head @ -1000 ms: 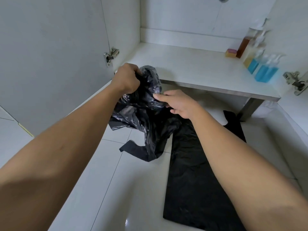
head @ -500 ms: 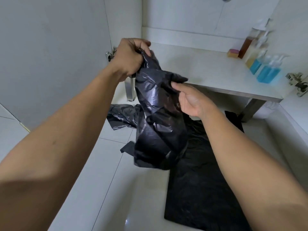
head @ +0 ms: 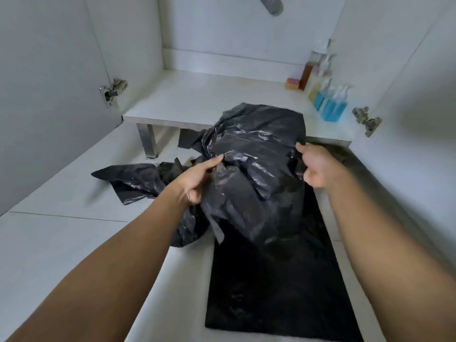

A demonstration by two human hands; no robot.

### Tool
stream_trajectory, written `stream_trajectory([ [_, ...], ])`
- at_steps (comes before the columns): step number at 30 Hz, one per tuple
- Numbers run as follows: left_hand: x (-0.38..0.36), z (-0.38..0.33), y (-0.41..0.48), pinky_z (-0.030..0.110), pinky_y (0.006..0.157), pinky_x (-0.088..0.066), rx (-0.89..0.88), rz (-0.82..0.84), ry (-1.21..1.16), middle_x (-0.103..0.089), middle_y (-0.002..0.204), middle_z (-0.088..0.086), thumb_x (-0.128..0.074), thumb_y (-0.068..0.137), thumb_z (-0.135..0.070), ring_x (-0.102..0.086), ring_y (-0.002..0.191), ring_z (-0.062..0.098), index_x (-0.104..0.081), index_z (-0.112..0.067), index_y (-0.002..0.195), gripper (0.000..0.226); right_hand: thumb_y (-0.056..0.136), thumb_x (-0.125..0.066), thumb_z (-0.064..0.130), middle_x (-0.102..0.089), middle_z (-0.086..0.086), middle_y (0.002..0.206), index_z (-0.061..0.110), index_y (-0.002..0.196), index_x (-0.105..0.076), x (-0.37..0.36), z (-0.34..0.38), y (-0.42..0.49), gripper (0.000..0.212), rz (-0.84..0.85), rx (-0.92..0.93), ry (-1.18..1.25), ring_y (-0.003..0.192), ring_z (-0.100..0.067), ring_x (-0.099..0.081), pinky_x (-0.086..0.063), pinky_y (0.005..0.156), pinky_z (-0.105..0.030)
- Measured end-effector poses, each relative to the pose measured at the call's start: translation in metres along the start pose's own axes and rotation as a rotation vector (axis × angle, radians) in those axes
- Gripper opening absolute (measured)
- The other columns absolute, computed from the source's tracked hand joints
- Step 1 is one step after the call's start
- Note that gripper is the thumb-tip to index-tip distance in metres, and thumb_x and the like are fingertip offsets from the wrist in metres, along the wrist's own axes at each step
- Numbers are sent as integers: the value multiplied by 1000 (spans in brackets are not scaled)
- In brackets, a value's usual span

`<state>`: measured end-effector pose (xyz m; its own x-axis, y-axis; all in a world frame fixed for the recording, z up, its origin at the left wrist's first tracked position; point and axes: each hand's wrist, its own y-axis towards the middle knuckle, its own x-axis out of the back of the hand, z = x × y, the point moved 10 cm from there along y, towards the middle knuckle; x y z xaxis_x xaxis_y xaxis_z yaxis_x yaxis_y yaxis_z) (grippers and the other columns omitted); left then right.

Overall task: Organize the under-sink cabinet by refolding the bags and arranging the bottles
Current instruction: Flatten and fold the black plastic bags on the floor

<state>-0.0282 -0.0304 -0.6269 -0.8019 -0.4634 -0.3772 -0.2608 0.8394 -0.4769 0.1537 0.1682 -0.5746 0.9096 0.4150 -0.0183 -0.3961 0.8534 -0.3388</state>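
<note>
**Black bag stretched between both hands; bottles grouped at back right**

Far left, the left door hinge (head: pixel 112 91) sits on the open cabinet door. Below it a crumpled black bag (head: pixel 138 180) lies on the floor tiles (head: pixel 61 243), not yet folded, just left of the left hand (head: pixel 197 181).

Left hand: the thumb and forefinger fingers (head: pixel 214 161) are almost closed, pinching a fold of the held black bag (head: pixel 256 169) at its middle-left. The other fingers are blurred, so I cannot tell how they lie. The held bag is off the floor between both hands, rumpled and puffed. It is in front of the cabinet base (head: pixel 197 102) and above the flat black bag (head: pixel 271 292).

Right hand (head: pixel 318 169): the fingers (head: pixel 311 180) are curled tight on the bag's right edge, thumb on top.

My read of the step: opening the bag out so it can lie flat for folding.
- Move the left pinch out to a true edge to match the right grip.
- Pull taut so the air escapes.
- Lower the bag squarely onto the flat one and smooth it before folding.
- The film looks thin and slippery, so hold firm without yanking; it could tear.

The flat black bag is smoothed out on the floor, right of centre, partly under the held one.

Containers: the right rear corner of the cabinet base holds these, bunched close together:
- a pink-and-yellow block (head: pixel 292 83)
- an amber bottle (head: pixel 307 72) of brown liquid
- a pale yellow bottle (head: pixel 314 87)
- blue pump bottles (head: pixel 333 109) with blue liquid in their lower parts

All the bottles stand upright. Whether any bag holds something is not visible; the held one looks filled with air only.

Far right is the right door hinge (head: pixel 366 119).
</note>
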Motion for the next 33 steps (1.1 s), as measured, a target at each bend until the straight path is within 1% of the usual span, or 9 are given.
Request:
stream_trajectory([
  [3,-1,22,12,42,67,-62,46,-155,150,-76,91,16,-84,76,-20,-76,76,28,-67,-2,115,46,103,-49,10,-60,-11,82,2,108,-62,69,-30,8,17,-178,-46,-415,69,-23,-54,-45,67,-34],
  [6,-9,31,18,34,54,-58,11,-200,250,-71,95,11,-83,80,-18,-73,76,26,-48,-9,139,69,94,-52,3,-64,-23,101,-4,101,-64,121,-61,14,15,-261,-53,-751,87,-35,-59,-47,75,-38],
  [9,-15,48,29,33,62,-53,16,-206,257,-62,94,2,-74,91,-24,-66,82,21,-37,-18,150,70,92,-54,1,-56,-16,79,4,76,-54,147,-85,10,16,-307,-51,-871,79,-31,-55,-42,66,-34],
  [13,-3,81,54,41,83,-57,156,-192,502,-50,143,10,-70,93,-16,-60,105,29,-28,-29,156,77,94,-52,6,-47,-11,74,10,63,-42,155,-129,19,32,-217,-134,-981,84,-27,-50,-38,67,-31],
  [16,-4,80,66,38,89,-57,106,-183,753,-54,132,7,-65,91,-4,-62,103,27,-42,-30,150,68,93,-54,10,-61,-16,95,6,84,-59,142,-135,27,11,-163,-93,-925,91,-31,-60,-44,76,-31],
  [20,-3,46,74,29,81,-56,-213,-324,913,-68,121,10,-60,89,5,-66,98,21,-68,-23,114,39,102,-45,15,-62,-12,127,17,137,-53,119,-106,34,36,-233,202,-813,115,-33,-58,-45,94,-35],
  [23,7,45,79,31,81,-57,-211,-391,1132,-71,117,10,-68,90,-16,-68,97,24,-68,-21,122,33,103,-43,15,-63,-14,124,17,136,-51,118,-110,38,34,-295,201,-782,110,-34,-59,-46,92,-38],
  [27,28,76,91,36,103,-48,29,-314,1317,-60,136,11,-82,76,-50,-58,123,29,-58,-14,137,75,99,-51,15,-55,-20,132,11,143,-38,125,-143,47,45,-249,-18,-793,116,-38,-55,-44,95,-40],
  [33,24,93,96,34,109,-44,6,-220,1195,-52,146,6,-88,65,-55,-53,130,25,-52,-21,145,94,95,-60,43,-46,-8,138,21,138,-45,93,-127,29,51,-287,288,-1162,126,-30,-44,-40,100,-50],
])
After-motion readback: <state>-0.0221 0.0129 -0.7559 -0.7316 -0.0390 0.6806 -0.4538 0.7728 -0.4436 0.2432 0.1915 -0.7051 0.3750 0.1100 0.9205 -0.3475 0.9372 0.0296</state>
